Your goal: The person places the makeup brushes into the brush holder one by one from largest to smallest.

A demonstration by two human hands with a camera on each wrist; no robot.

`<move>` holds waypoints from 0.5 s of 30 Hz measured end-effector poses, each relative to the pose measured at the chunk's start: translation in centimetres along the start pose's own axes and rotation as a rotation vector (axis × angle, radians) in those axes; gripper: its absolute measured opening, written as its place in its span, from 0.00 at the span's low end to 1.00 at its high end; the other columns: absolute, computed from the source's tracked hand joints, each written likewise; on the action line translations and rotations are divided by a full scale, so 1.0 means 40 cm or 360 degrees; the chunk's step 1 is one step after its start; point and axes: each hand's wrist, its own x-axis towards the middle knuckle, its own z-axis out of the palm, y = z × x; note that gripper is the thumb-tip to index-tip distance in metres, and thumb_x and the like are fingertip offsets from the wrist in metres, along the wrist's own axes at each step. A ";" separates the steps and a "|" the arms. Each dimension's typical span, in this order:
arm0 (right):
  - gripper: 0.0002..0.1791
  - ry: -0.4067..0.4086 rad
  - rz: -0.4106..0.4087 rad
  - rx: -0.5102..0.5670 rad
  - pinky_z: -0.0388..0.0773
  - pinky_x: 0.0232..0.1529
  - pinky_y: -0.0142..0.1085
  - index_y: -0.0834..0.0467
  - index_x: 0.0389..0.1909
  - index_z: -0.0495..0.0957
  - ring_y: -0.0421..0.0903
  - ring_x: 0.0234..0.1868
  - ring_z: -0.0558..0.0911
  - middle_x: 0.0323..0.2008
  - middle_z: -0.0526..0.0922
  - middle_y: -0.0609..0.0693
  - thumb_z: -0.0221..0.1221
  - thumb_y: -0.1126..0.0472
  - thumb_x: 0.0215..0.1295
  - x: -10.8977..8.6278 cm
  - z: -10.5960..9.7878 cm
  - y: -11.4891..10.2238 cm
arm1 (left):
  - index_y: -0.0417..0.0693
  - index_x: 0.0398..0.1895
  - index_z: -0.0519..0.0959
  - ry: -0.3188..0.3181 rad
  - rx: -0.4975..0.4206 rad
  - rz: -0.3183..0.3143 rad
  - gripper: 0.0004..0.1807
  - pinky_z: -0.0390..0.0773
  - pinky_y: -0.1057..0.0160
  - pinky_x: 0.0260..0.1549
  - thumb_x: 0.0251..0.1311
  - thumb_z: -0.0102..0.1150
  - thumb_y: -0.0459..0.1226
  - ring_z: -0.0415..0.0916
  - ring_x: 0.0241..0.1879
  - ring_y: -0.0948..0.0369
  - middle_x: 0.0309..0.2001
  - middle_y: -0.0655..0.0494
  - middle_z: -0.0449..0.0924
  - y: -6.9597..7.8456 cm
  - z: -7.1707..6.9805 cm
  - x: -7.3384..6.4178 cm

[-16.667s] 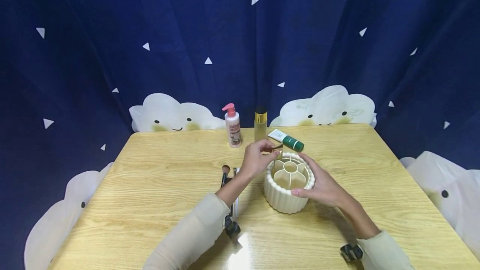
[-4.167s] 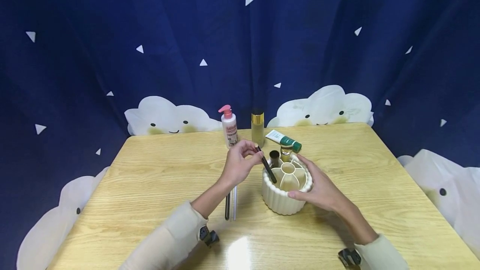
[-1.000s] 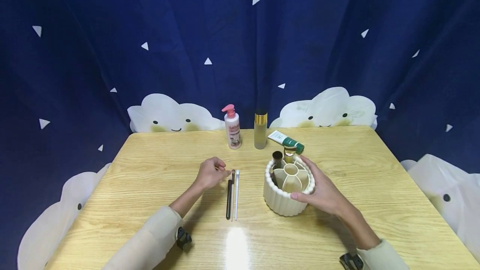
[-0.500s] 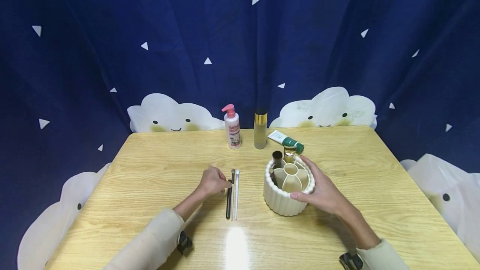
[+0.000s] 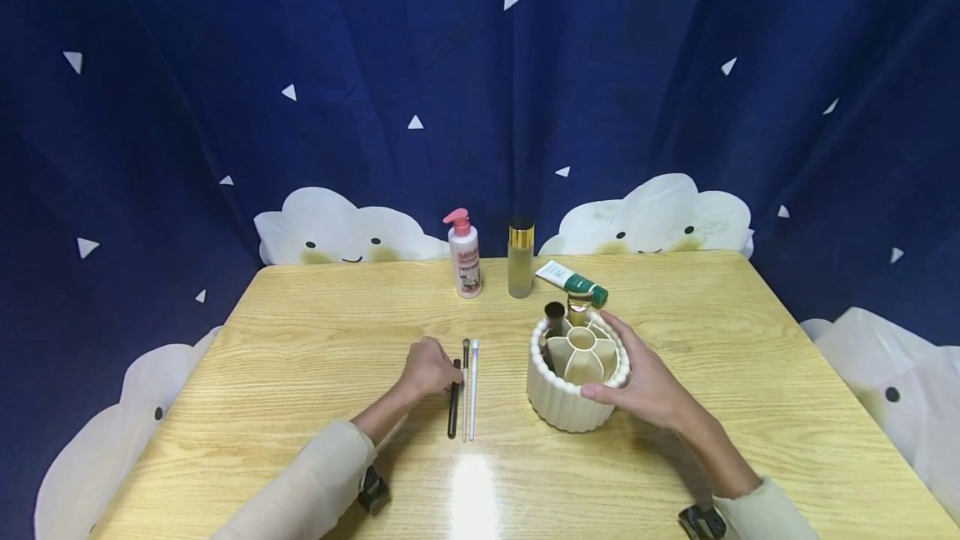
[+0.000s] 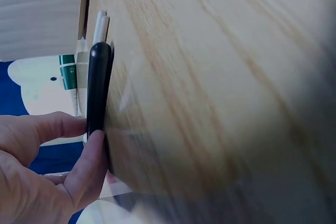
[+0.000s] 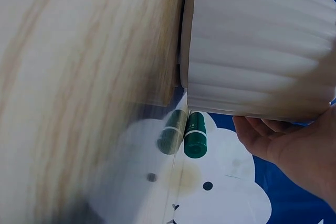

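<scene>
My left hand (image 5: 429,368) pinches a slim black pen-like stick (image 5: 453,415) between thumb and finger near its far end. In the left wrist view the stick's rounded end (image 6: 98,72) points away from the hand. Just right of it lie a thin makeup brush with a dark tip (image 5: 465,382) and a white-handled makeup brush (image 5: 473,394). My right hand (image 5: 648,377) grips the cream, ribbed makeup organizer (image 5: 566,407) from its right side, thumb at the near rim. Inside the divided organizer stand a dark-bristled brush (image 5: 555,315) and a gold-coloured item (image 5: 578,308).
At the back of the wooden table (image 5: 337,315) stand a pink-topped pump bottle (image 5: 467,261) and a gold-collared bottle (image 5: 521,265). A white and green tube (image 5: 573,282) lies behind the organizer. A dark blue curtain (image 5: 375,65) hangs beyond the table.
My left hand, which earlier put a dark brush towards the organizer, has come down onto the black stick and pinched it; the stick has shifted slightly left. My right hand stays on the organizer.
</scene>
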 end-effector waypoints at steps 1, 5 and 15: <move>0.60 0.0000 -0.0002 0.0000 0.66 0.58 0.65 0.51 0.74 0.45 0.62 0.62 0.70 0.68 0.63 0.62 0.72 0.46 0.45 0.000 0.000 0.000 | 0.37 0.13 0.79 0.0005 0.0008 -0.0006 0.05 0.79 0.66 0.16 0.40 0.65 0.26 0.79 0.12 0.59 0.13 0.48 0.80 0.001 0.001 0.000; 0.60 0.0004 -0.0018 0.0005 0.64 0.59 0.65 0.51 0.74 0.45 0.63 0.63 0.69 0.68 0.62 0.62 0.72 0.47 0.45 0.000 -0.001 -0.001 | 0.40 0.10 0.77 0.0028 0.0036 -0.0012 0.08 0.73 0.70 0.10 0.39 0.66 0.28 0.77 0.11 0.60 0.11 0.50 0.78 0.002 0.005 0.002; 0.60 0.0000 -0.0022 0.0014 0.64 0.59 0.65 0.51 0.74 0.44 0.63 0.63 0.69 0.68 0.63 0.62 0.72 0.47 0.45 0.001 0.002 0.004 | 0.51 0.03 0.67 0.0100 0.0283 0.0060 0.19 0.63 0.72 0.09 0.36 0.67 0.31 0.63 0.08 0.65 0.04 0.62 0.64 0.005 0.018 0.009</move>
